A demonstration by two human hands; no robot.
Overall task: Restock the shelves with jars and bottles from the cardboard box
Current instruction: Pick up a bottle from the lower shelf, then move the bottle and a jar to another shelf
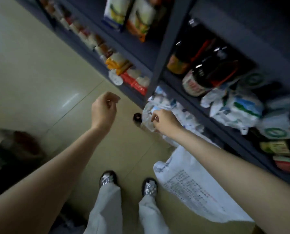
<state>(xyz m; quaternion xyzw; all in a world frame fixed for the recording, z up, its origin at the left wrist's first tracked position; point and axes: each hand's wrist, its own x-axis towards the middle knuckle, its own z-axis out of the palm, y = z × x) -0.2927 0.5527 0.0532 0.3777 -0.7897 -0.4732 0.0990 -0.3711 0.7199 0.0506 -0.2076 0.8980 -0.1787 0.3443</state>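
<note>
My right hand (162,122) reaches down to the foot of the dark shelf unit (162,53), fingers curled on a clear plastic bottle (145,121). The bottle has a dark cap (137,117) and is blurred. My left hand (103,110) hangs in the air to its left with fingers curled, holding nothing that I can make out. Large dark sauce bottles (200,76) stand on the middle shelf to the right of the upright. A brown box (19,147), blurred, sits on the floor at the far left.
White printed bags (196,184) lie on the floor by my right foot and fill the lower shelf (235,107). Packets (134,80) line the shelves at left. The pale tiled floor (39,73) stretches to the left. My shoes (108,178) stand below.
</note>
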